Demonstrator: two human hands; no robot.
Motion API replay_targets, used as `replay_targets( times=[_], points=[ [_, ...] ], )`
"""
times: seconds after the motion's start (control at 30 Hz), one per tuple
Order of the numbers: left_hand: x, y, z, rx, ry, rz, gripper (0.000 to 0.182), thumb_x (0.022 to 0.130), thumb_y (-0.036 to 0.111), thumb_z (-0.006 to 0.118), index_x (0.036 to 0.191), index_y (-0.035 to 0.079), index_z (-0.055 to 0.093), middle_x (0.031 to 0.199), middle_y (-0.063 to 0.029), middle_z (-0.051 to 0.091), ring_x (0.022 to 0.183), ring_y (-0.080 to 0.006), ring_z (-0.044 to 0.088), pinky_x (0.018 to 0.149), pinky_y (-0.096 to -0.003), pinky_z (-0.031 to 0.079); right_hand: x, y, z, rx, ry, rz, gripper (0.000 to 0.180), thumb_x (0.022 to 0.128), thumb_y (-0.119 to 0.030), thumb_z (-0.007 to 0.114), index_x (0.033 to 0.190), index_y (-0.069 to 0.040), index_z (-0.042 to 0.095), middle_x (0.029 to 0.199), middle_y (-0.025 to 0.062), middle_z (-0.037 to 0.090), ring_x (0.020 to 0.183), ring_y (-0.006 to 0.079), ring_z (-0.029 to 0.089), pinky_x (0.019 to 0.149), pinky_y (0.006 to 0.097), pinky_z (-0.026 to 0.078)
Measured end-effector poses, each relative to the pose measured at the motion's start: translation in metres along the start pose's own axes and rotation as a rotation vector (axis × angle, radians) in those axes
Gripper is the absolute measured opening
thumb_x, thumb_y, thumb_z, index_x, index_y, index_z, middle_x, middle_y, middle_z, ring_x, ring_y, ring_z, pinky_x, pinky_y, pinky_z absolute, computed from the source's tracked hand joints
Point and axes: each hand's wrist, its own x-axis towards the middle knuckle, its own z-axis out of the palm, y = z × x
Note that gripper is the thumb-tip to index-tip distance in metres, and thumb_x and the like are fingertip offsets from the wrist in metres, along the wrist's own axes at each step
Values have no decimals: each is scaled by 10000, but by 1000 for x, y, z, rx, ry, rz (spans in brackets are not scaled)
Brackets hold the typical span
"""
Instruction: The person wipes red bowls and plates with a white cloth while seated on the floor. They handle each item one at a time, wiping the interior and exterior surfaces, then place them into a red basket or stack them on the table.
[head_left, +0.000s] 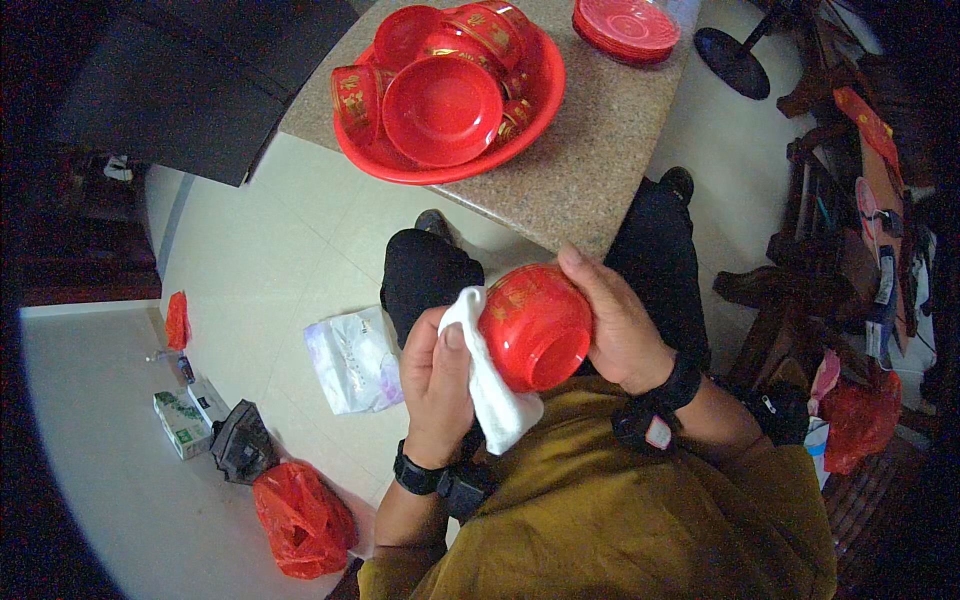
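A red bowl (536, 326) with gold markings is tilted over my lap, its foot towards me. My right hand (626, 330) grips its right side, the thumb near the upper edge. A folded white cloth (491, 382) is in my left hand (439, 382), pinched under the thumb and lying against the bowl's left side. Beyond my hands a large red basin (442, 176) stands on the speckled stone tabletop (577, 165), heaped with several red bowls (444, 112) that also bear gold markings.
Stacked red saucers (628, 30) lie at the table's far right. On the floor to the left are a white and purple package (356, 364), a carton (181, 421) and a red plastic bag (304, 517). Dark wooden furniture (757, 292) stands at the right.
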Motion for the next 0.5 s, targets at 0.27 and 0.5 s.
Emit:
replay_targets(
  times=[0.27, 0.5],
  points=[
    [0, 6, -3, 610, -362, 257, 187, 915, 186, 525, 945, 13, 592, 779, -113, 568, 678, -225, 558, 619, -305, 441, -8, 9, -9, -13, -208, 155, 444, 968, -411, 399, 1225, -55, 465, 1109, 63, 585, 1040, 137, 552, 943, 300, 413],
    [19, -2, 6, 666, -283, 397, 230, 844, -3, 530, 1071, 4, 567, 945, -125, 610, 835, -239, 609, 744, -301, 470, -13, -5, -4, -112, -277, 144, 687, 836, -374, 652, 1340, -19, 350, 1260, 78, 474, 1157, 162, 467, 986, 302, 381]
  ],
)
